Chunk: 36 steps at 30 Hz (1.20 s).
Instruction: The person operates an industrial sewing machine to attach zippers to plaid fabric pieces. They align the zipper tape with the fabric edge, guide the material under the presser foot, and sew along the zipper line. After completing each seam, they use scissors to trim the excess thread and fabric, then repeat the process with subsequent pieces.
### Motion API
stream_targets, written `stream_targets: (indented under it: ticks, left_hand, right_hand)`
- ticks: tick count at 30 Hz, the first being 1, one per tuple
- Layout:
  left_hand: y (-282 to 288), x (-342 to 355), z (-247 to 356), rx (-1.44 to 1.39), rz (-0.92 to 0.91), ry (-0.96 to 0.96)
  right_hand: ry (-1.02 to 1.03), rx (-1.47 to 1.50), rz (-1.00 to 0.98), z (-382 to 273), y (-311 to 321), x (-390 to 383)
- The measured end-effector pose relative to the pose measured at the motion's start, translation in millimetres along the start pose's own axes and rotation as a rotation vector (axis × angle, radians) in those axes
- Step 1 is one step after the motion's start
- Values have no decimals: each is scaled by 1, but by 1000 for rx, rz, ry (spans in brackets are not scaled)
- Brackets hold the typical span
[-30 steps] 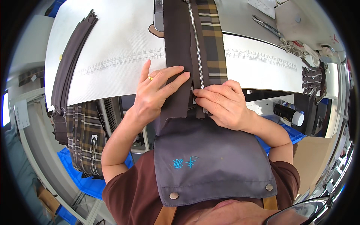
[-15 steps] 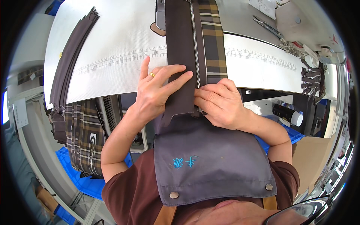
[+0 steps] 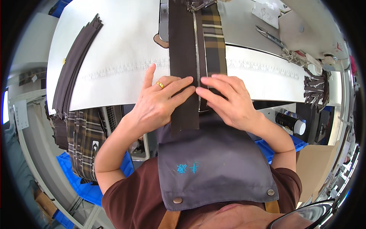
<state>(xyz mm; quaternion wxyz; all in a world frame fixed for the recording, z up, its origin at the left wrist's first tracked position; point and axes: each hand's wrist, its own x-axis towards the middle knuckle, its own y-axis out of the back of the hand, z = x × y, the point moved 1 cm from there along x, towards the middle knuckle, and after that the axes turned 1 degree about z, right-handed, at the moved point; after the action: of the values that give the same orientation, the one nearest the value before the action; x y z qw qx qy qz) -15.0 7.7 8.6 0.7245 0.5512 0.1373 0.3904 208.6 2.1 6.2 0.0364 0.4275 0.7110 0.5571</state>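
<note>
A dark brown fabric strip (image 3: 181, 49) runs lengthwise in front of me, its near end hanging past the table edge over my apron. Along its right side lies a metal-toothed zipper (image 3: 196, 45), and right of that a plaid fabric piece (image 3: 214, 49). The far end reaches under the presser foot (image 3: 196, 5) of a sewing machine. My left hand (image 3: 156, 103) rests on the brown strip, fingers stretched and apart, little finger raised. Fingertips of my right hand (image 3: 234, 101) touch the zipper's edge, its fingers extended and spread. Neither hand grips anything.
A stack of dark strips (image 3: 74, 68) lies left on the white table (image 3: 114, 49). Plaid pieces (image 3: 85, 141) hang over a blue bin (image 3: 84, 191). Tweezers (image 3: 270, 36) lie at far right; zipper ends (image 3: 315, 87) bunch near the right edge. A black bottle (image 3: 288, 122) lies below.
My right hand has let go of the zipper's near end and moved slightly forward, its fingers now spread. The view has shifted, showing the presser foot more fully.
</note>
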Motion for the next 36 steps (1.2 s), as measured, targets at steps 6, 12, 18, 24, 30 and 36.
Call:
stream_targets:
  ticks: [6, 12, 18, 24, 30, 36]
  left_hand:
    - [9, 11, -19, -71, -59, -92]
    - [-6, 72, -74, 169, 218, -36]
    - [-6, 94, -93, 126, 152, 28]
    - [1, 100, -96, 91, 107, 47]
    - [-1, 100, -99, 58, 128, 50]
    - [-8, 96, -96, 193, 140, 31]
  right_hand:
    - [53, -98, -33, 8, -10, -3]
    - [45, -51, -58, 6, -10, 2]
    - [48, -51, -41, 5, -10, 0]
    - [72, -21, -55, 10, -10, 4]
    - [62, -10, -88, 15, -7, 10]
    - [52, -2, -137, 23, -5, 15]
